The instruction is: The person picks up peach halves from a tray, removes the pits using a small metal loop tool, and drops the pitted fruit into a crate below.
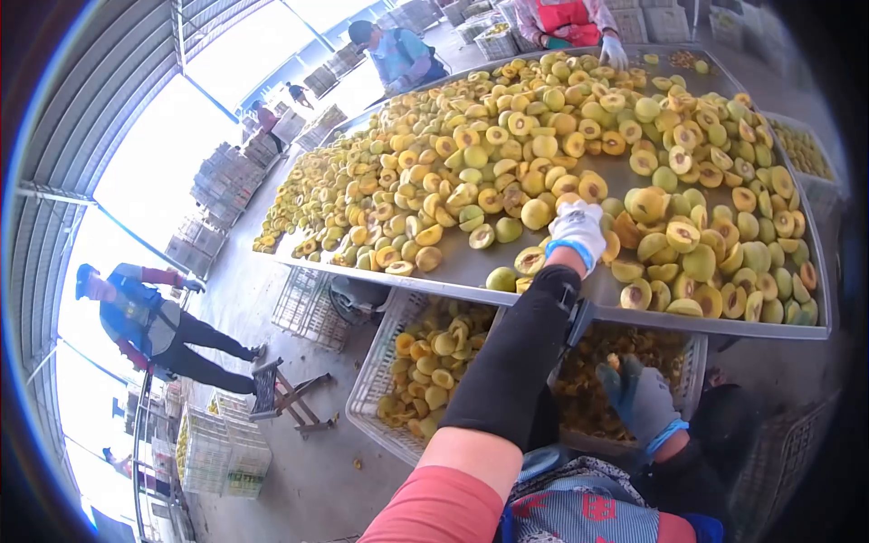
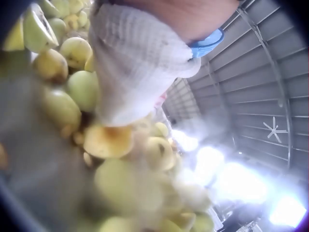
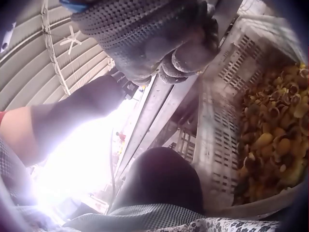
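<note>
My left hand (image 1: 579, 233), in a white glove with a blue band, reaches over the metal tabletop among halved yellow-green stone fruit (image 1: 681, 237). Its fingertips are right at the fruit; in the left wrist view an orange-fleshed half (image 2: 108, 141) lies directly below the glove (image 2: 140, 58), its fingers hidden. My right hand (image 1: 644, 407), in a grey glove, hovers low over a crate of brownish scraps (image 1: 588, 362), under the table edge. A small orange-brown piece (image 1: 614, 362) shows at its fingertips; I cannot tell whether they hold it. In the right wrist view the fingers (image 3: 186, 58) look bent.
The metal table (image 1: 543, 305) has a raised rim and bears a wide heap of fruit. Beneath it stands a white crate (image 1: 367, 398) of fruit halves. Other workers stand at the far side, and one person (image 1: 149, 312) is at left beside a small stool (image 1: 285, 398) and stacked crates (image 1: 222, 452).
</note>
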The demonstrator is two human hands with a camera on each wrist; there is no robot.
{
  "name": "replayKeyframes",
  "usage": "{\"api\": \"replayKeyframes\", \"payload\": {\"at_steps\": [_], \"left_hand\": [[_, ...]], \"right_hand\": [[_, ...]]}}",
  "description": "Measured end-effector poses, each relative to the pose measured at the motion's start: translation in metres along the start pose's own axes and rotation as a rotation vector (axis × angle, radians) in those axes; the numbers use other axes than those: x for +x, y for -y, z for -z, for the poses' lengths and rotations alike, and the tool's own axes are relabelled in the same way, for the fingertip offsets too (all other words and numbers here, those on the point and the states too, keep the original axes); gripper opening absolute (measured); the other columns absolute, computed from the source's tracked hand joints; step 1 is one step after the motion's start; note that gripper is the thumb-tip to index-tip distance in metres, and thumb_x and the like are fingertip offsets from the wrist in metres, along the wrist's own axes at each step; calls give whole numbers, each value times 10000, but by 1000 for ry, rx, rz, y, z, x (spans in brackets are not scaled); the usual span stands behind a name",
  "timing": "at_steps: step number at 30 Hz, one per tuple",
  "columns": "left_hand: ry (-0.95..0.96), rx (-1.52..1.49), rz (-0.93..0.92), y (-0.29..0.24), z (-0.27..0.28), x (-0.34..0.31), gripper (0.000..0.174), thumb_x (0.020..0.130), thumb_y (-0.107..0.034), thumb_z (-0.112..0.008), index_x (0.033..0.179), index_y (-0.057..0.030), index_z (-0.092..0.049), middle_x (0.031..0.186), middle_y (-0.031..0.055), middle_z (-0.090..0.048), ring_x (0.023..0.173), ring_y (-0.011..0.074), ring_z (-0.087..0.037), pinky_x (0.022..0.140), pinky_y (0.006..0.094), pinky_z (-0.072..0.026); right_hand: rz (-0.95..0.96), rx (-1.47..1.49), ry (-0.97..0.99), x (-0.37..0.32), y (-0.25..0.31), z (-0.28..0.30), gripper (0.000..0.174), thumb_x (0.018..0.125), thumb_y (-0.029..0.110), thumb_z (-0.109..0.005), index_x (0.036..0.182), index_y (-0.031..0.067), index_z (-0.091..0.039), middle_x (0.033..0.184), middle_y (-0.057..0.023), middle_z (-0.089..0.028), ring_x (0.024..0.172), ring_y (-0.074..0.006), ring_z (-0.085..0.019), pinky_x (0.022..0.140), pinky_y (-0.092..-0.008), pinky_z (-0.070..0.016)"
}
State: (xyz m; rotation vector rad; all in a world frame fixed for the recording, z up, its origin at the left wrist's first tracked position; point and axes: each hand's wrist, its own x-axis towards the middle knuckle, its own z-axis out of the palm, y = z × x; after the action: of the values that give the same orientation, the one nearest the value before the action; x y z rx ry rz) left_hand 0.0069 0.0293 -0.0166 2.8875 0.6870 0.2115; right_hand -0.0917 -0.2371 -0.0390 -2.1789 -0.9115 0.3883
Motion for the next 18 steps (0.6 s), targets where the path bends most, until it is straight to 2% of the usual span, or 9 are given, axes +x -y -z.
{"api": "replayKeyframes", "payload": {"at_steps": [6,8,11,12,13,14,15,16,18], "left_hand": [[126,-152,152,-3,22,-21,467,759,-109,-742,1210,-150,-626,1368,140,-535,1252,386,-535,1029,466,-480],[-35,-188,187,8,10,-22,440,789,-153,-724,1215,-120,-624,1299,159,-586,1229,378,-561,1009,442,-489],[-510,-678,43,27,1,-30,427,812,-155,-721,1223,-78,-638,1136,135,-679,1011,272,-656,890,385,-520],[-421,-966,38,35,5,-31,324,868,-163,-713,1173,-68,-658,955,35,-690,860,154,-631,765,308,-523],[-255,-1350,127,26,35,-55,227,928,-139,-659,1140,-59,-676,917,-22,-668,815,92,-586,701,260,-510],[-208,-1547,-34,50,17,-55,244,978,-183,-603,1170,-44,-661,928,3,-666,832,108,-613,711,255,-524],[-265,-1620,-136,36,28,-83,295,1003,-214,-570,1211,-15,-637,1038,59,-664,832,124,-639,681,244,-517],[-131,-1920,85,6,56,-119,397,1039,-320,-487,1283,-25,-590,1143,99,-680,861,157,-666,681,241,-525],[-93,-1668,89,-7,60,-152,475,1056,-393,-407,1326,-30,-552,1197,137,-680,892,186,-681,702,272,-545]], "right_hand": [[17,31,-10,-4,1,1,388,939,439,-607,945,53,-639,763,-258,-656,743,-473,-638,642,-543,-491],[75,97,-91,-3,-2,-4,333,946,375,-615,947,44,-640,757,-250,-660,731,-462,-646,636,-529,-494],[132,204,-170,1,-7,-4,266,958,294,-627,972,29,-648,766,-240,-666,723,-442,-655,611,-498,-493],[140,235,-169,4,-6,-3,263,963,288,-629,983,26,-653,771,-237,-668,726,-437,-658,602,-491,-492],[123,254,-178,6,-6,-3,261,967,282,-631,994,24,-658,776,-234,-670,730,-432,-662,594,-483,-491],[166,306,-234,7,-7,-7,251,969,266,-640,993,16,-657,780,-234,-670,737,-428,-667,580,-462,-489],[205,387,-260,5,4,-2,239,964,251,-648,1004,16,-656,788,-235,-670,753,-428,-670,584,-448,-493],[212,483,-229,6,9,0,216,966,226,-637,1018,16,-654,784,-231,-669,761,-431,-673,591,-442,-495],[224,639,-158,9,5,-9,203,965,192,-617,1048,8,-643,863,-243,-681,836,-455,-660,643,-433,-511]]}}
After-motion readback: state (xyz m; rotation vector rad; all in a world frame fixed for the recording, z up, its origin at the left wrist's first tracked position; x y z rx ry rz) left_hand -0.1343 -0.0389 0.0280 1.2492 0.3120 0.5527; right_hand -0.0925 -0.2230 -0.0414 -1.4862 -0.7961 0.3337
